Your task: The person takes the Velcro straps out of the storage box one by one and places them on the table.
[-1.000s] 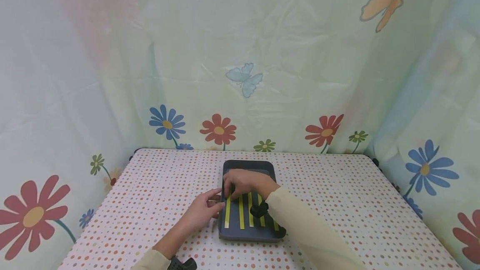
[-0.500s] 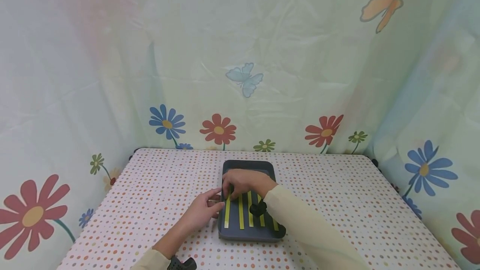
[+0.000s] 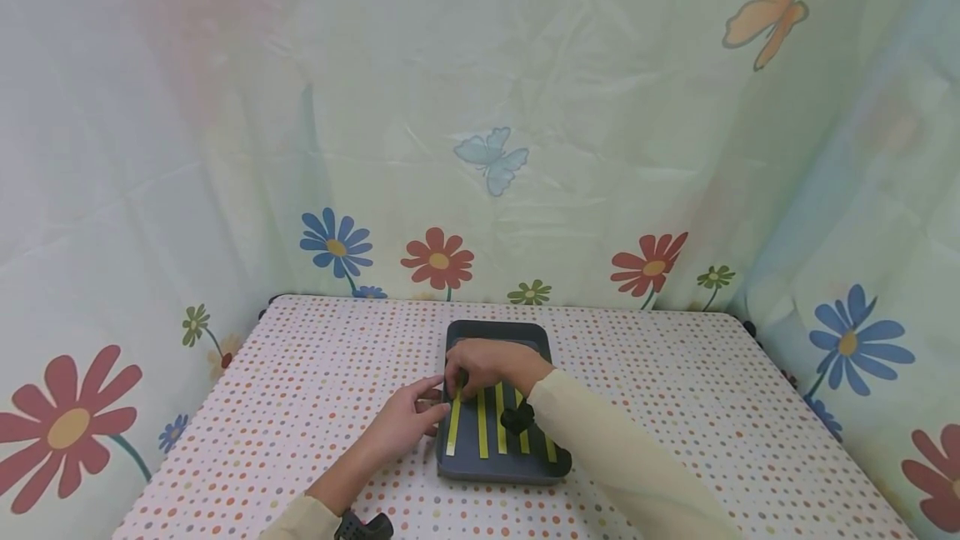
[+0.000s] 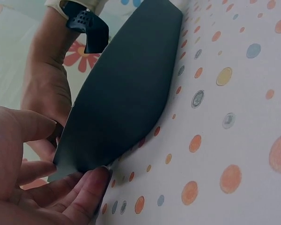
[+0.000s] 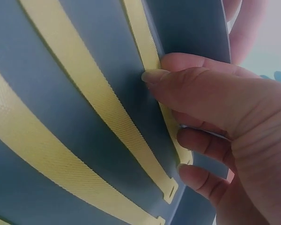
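Note:
A dark grey tray (image 3: 501,472) stands on the table, with several yellow hacksaw blades (image 3: 483,427) lying lengthwise in it. In the right wrist view these blades show a fine toothed edge and a slotted end. My right hand (image 3: 483,363) reaches across into the tray and pinches the leftmost blade (image 5: 143,33) between thumb (image 5: 178,89) and fingers, hard by the tray's left wall. From the left, my left hand (image 3: 405,419) rests its loosely bent fingertips (image 4: 98,180) against the outside of that same wall, close to the rim.
The table (image 3: 337,357) has a white cover with coloured dots. Behind it hangs a pale curtain (image 3: 375,107) printed with flowers and butterflies, which also runs along both sides. A black wrist camera (image 3: 517,417) on the right arm overlaps the blades.
The near end of the leftmost blade has shifted very slightly left. Both hands and the tray stay in place.

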Demonstrator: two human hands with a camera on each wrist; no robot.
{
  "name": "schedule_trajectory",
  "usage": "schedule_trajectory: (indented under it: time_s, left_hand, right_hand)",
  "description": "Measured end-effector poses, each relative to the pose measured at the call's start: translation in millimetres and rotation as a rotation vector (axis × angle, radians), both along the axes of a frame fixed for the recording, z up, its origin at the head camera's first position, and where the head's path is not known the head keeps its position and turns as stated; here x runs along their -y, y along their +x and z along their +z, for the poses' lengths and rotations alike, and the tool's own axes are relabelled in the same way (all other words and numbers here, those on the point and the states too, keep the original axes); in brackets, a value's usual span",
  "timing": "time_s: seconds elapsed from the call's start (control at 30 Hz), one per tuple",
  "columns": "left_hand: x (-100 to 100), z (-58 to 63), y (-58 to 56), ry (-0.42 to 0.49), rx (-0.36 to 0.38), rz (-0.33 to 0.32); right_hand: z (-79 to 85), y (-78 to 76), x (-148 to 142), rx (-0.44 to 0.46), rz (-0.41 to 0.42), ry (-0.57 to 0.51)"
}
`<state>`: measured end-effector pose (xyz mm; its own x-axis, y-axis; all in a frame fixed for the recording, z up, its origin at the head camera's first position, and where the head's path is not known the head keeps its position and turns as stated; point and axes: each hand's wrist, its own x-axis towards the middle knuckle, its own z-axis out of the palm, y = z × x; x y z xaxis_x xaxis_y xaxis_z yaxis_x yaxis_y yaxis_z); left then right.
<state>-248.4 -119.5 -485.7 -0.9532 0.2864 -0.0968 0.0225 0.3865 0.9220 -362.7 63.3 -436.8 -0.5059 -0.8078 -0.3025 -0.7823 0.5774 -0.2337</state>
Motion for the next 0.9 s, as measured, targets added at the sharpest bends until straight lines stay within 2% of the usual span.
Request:
schedule_trajectory:
  time_s: [0.9]
  left_hand:
    - [-0.2,-1.4,-1.1,-0.012,0.001,0.009]
  right_hand:
    - [3.3,0.4,-0.6,0.027,0.031,-0.025]
